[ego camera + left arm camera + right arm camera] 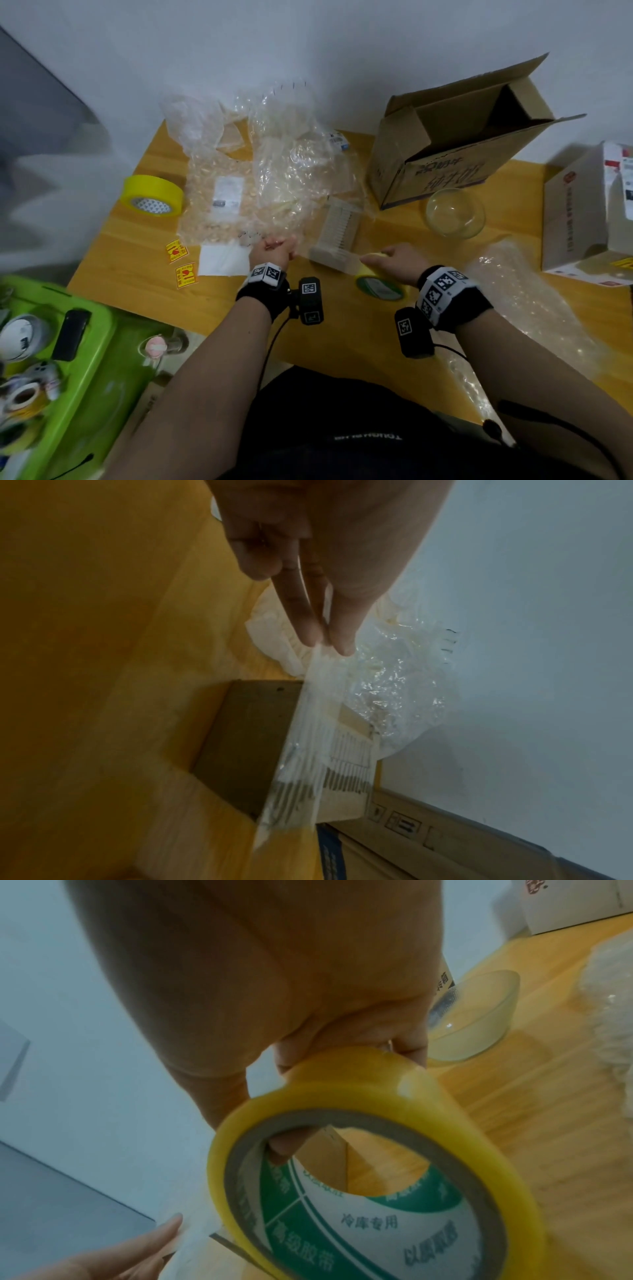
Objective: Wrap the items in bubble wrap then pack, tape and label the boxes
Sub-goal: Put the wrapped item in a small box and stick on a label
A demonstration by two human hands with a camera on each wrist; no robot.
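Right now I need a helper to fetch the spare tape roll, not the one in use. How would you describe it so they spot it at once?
On the wooden table, look to the far left edge, left of the bubble wrap. The spare tape roll lies there untouched, above two yellow stickers. The other roll is in the right hand.

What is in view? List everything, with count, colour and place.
Wooden table: one, orange-tan.
Open cardboard box: one, brown, far right.
White printed box: one, right edge.
Clear glass bowl: one, before the cardboard box.
Bubble wrap sheets: several, clear, centre; another at right.
Yellow tape rolls: two; one far left, one held.
Pale ribbed item: one, centre.
Warning stickers: two, yellow-red, left.
Green bin: one, lower left.
Hands: left pinches tape strip; right grips roll.
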